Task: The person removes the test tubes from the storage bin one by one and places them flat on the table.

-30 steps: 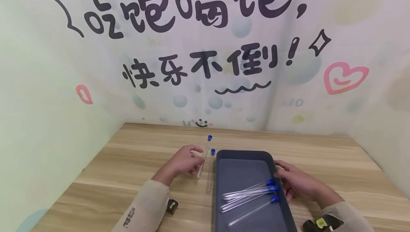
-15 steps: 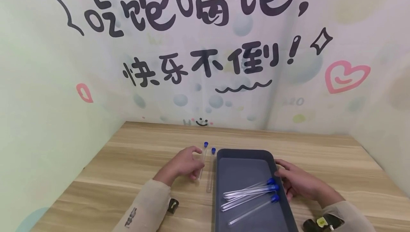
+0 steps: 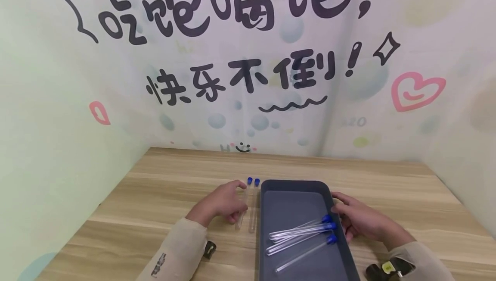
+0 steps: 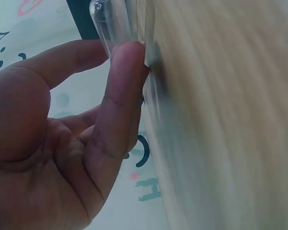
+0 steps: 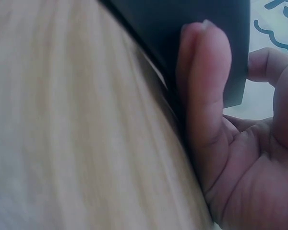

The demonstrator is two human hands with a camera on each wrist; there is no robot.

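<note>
Left grip point(image 3: 222, 202) pinches a capped tube point(image 4: 113, 26); another tube point(image 3: 253, 207) remains on the table point(image 3: 186, 164) just right; several tubes point(image 3: 298, 232) already lie in the tray point(image 3: 294, 201), touched by the straight-fingered right grip point(image 3: 362, 220).

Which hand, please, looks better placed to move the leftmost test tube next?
Probably the left hand: it pinches that blue-capped test tube, while the right hand touches the dark gray tray on its right side.

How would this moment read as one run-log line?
left hand: pinches blue-capped test tube, second tube alongside | right hand: touches right side of grey tray | inside tray: more blue-capped tubes
</note>
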